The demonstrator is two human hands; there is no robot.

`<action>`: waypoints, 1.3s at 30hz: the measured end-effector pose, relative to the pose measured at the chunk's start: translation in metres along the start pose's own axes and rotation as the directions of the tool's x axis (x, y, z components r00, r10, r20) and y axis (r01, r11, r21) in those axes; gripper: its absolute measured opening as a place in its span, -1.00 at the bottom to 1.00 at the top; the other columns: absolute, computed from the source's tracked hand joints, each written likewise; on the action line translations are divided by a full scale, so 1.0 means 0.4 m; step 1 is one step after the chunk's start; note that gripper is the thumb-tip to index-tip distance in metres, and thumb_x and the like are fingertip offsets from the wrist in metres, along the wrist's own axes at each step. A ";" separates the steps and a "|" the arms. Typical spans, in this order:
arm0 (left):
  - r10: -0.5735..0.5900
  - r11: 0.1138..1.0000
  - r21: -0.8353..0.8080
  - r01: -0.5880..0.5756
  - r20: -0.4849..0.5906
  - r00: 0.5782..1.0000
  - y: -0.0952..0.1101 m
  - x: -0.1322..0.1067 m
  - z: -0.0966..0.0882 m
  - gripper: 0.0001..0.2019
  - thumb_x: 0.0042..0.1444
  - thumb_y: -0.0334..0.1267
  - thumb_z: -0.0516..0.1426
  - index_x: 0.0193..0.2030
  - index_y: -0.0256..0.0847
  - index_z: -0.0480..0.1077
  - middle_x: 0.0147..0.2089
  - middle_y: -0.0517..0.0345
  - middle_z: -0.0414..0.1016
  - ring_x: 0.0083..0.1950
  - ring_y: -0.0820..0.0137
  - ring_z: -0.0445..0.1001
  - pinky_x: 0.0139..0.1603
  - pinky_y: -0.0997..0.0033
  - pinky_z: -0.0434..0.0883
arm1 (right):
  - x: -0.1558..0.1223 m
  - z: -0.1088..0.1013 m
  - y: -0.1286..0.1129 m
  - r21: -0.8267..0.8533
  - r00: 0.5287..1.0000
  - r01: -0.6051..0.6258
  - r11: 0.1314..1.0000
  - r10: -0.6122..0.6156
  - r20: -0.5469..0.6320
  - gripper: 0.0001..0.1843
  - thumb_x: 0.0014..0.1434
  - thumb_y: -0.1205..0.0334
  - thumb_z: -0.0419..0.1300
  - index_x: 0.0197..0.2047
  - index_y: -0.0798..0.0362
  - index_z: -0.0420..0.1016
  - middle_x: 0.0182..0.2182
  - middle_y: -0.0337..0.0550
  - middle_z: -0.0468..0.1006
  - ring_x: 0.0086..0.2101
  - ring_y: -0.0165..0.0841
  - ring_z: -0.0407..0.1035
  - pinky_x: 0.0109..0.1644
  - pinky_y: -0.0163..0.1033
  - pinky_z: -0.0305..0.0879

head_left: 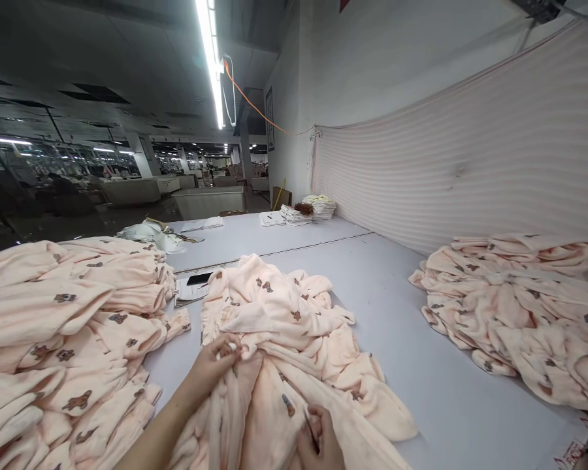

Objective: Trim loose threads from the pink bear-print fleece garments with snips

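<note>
Both hands were buried in the pink fleece garment (284, 339) that lay heaped on the white table (421, 365) directly in front of them. The left hand (215, 365) was closed, pinching a fold of the cloth up near its fingertips; the right hand (318, 437), closer to the body and at the picture's lower edge, was closed on the cloth too, with what looked like a thin tool between its fingers, though it was too small to tell for certain. The garment appeared soft, limp and light, printed with small brown bears; it would likely sag and bunch wherever lifted, so a seam or hem edge seemed the surest place to grip. Just left of the left hand rose a tall stack of the same fleece (63, 326). Well to the right of the right hand sprawled another pile (519, 313) against a striped cloth wall (470, 163). Beyond the hands, past the heap, a dark phone (199, 279) rested on some papers.
</note>
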State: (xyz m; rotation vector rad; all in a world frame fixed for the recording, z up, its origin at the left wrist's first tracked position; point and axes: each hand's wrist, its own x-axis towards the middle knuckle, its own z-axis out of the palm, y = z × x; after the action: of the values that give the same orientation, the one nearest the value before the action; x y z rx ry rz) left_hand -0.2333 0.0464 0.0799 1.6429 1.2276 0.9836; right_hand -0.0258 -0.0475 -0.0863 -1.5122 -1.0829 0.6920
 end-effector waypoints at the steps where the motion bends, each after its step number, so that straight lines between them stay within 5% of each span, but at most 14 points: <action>1: 0.005 1.000 -0.027 -0.006 -0.025 1.000 0.005 0.018 -0.008 -0.85 0.08 -0.14 0.10 -0.33 -0.17 0.32 -0.54 0.32 0.28 -0.46 0.41 0.31 -0.31 0.42 0.27 | -0.005 0.011 0.003 0.008 1.000 0.002 1.000 -0.002 0.002 -0.70 -0.02 0.04 0.17 -0.24 0.03 0.43 -0.61 -0.32 0.41 -0.54 -0.34 0.35 -0.40 -0.33 0.31; 6: 0.051 0.994 -0.090 -0.061 -0.103 0.993 0.060 0.090 -0.108 -0.79 0.10 -0.06 0.03 -0.30 -0.16 0.21 -0.60 0.40 0.09 -0.47 0.40 0.26 -0.34 0.43 0.22 | 0.076 0.019 -0.003 0.056 0.999 0.029 0.998 -0.029 0.016 -0.77 0.16 0.08 0.07 -0.30 0.04 0.42 -0.36 -0.15 0.53 -0.27 -0.27 0.40 -0.14 -0.27 0.31; 10: 0.059 0.992 0.109 -0.056 -0.022 0.998 0.065 0.059 -0.166 -0.84 -0.01 -0.17 0.10 -0.50 -0.18 0.28 -0.62 0.36 0.14 -0.52 0.44 0.15 -0.42 0.45 0.08 | 0.172 -0.002 -0.045 0.119 0.991 0.105 0.987 -0.113 0.069 -0.82 0.18 0.11 0.08 -0.29 0.04 0.38 -0.37 -0.19 0.48 -0.28 -0.30 0.36 -0.14 -0.27 0.29; 12: 0.024 0.969 0.243 -0.045 0.088 0.996 0.034 0.009 -0.134 -0.89 -0.13 -0.26 0.18 -0.57 -0.18 0.33 -0.57 0.29 0.31 -0.47 0.41 0.22 -0.41 0.44 0.05 | 0.173 0.006 -0.072 0.155 0.979 0.135 0.979 -0.155 0.131 -0.85 0.18 0.15 0.09 -0.30 0.03 0.38 -0.41 -0.23 0.45 -0.33 -0.33 0.35 -0.19 -0.31 0.29; 15: -0.062 0.927 0.375 -0.016 0.194 0.979 -0.027 -0.076 -0.022 -0.82 -0.20 -0.18 0.26 -0.57 -0.17 0.35 -0.54 0.25 0.39 -0.46 0.36 0.27 -0.42 0.43 0.01 | 0.115 0.046 -0.109 0.207 0.950 0.149 0.967 -0.198 0.242 -0.88 0.17 0.18 0.10 -0.33 0.03 0.40 -0.46 -0.28 0.43 -0.41 -0.38 0.34 -0.30 -0.36 0.28; 18: -0.147 0.878 0.476 0.051 0.167 0.975 -0.059 -0.122 0.086 -0.74 -0.11 -0.04 0.23 -0.38 -0.17 0.39 -0.41 0.18 0.46 -0.37 0.29 0.34 -0.39 0.40 0.04 | 0.048 0.081 -0.133 0.244 0.931 0.128 0.961 -0.201 0.304 -0.87 0.15 0.17 0.10 -0.35 0.03 0.39 -0.49 -0.29 0.41 -0.46 -0.40 0.33 -0.37 -0.39 0.26; 20: -0.167 0.886 0.455 0.084 0.145 0.975 -0.061 -0.126 0.119 -0.78 0.00 -0.07 0.14 -0.33 -0.18 0.38 -0.37 0.17 0.46 -0.32 0.28 0.36 -0.37 0.40 0.08 | 0.026 0.087 -0.143 0.241 0.932 0.126 0.962 -0.198 0.303 -0.87 0.15 0.17 0.09 -0.33 0.03 0.40 -0.47 -0.28 0.43 -0.45 -0.40 0.34 -0.36 -0.39 0.26; 27: -0.167 0.961 0.247 0.127 0.149 0.975 -0.057 -0.133 0.080 -0.81 0.13 -0.22 -0.04 -0.38 -0.18 0.34 -0.33 0.21 0.46 -0.21 0.31 0.40 -0.21 0.45 0.28 | 0.041 0.059 -0.155 0.061 0.952 0.214 0.975 -0.222 0.212 -0.94 0.09 0.30 0.10 -0.33 0.00 0.38 -0.45 -0.28 0.43 -0.42 -0.37 0.34 -0.32 -0.37 0.26; 32: -0.164 0.984 0.087 0.154 0.119 0.979 -0.068 -0.155 0.074 -0.79 0.15 -0.17 -0.03 -0.28 -0.17 0.38 -0.23 0.18 0.52 -0.10 0.25 0.41 -0.05 0.39 0.31 | 0.029 0.041 -0.155 -0.034 0.929 0.238 0.971 -0.218 0.301 -0.88 0.08 0.18 0.20 -0.28 -0.04 0.51 -0.35 -0.23 0.51 -0.31 -0.32 0.44 -0.24 -0.36 0.33; 39: -0.170 0.985 -0.010 0.172 0.099 0.980 -0.090 -0.150 0.077 -0.82 0.09 -0.27 0.01 -0.27 -0.17 0.43 -0.23 0.16 0.55 -0.11 0.21 0.42 -0.07 0.35 0.31 | 0.037 0.032 -0.218 -0.020 0.870 0.224 0.974 -0.190 0.456 -0.79 0.17 0.12 0.16 -0.17 -0.10 0.58 -0.30 -0.16 0.56 -0.22 -0.26 0.46 -0.13 -0.29 0.35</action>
State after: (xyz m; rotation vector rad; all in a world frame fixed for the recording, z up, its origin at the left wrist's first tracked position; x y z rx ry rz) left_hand -0.2289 -0.0108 0.0298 1.5245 1.2660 0.7965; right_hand -0.0539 -0.0302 -0.0034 -1.2957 -1.6139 0.8854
